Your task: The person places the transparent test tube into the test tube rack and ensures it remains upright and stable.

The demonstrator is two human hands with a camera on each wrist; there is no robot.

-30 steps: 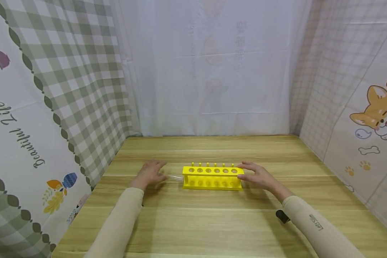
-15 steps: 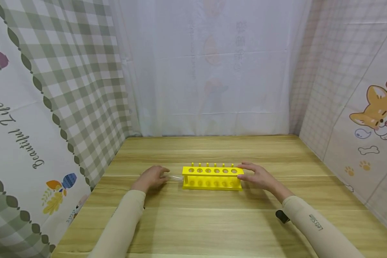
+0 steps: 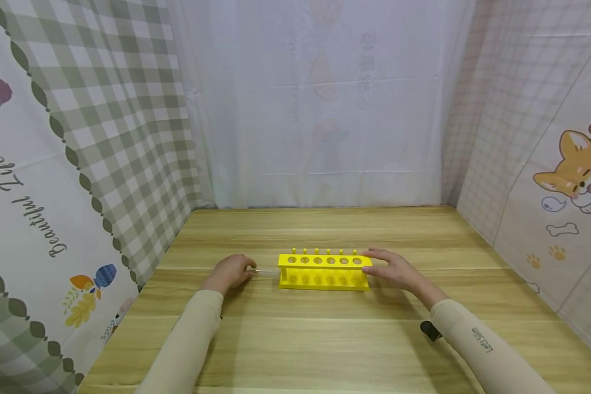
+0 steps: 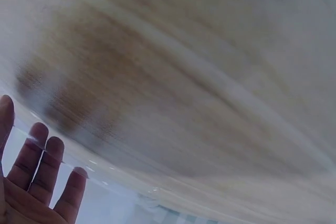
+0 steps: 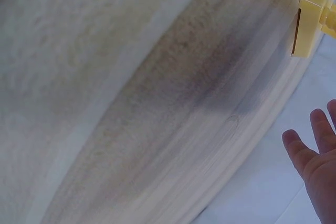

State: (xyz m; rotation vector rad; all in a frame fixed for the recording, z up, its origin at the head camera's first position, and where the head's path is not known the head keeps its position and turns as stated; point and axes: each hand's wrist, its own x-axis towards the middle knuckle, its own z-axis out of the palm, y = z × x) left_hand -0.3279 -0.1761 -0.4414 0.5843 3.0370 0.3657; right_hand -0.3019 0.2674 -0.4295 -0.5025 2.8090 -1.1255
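Observation:
A yellow test tube rack stands upright in the middle of the table, with a row of round holes in its top and several short pegs behind. My right hand holds its right end between thumb and fingers; in the right wrist view a corner of the rack shows above the fingers. To the left of the rack lies a clear test tube, its right end close to the rack. My left hand pinches the tube's left end, which the fingers partly hide.
The wooden table reaches out on all sides of the rack. A white curtain hangs behind it, a checked cloth at the left and a printed cloth at the right. A black strap piece shows under the right wrist.
My left hand has come down and a little right, and its fingers have closed on the test tube's end. The right hand and the rack have stayed put.

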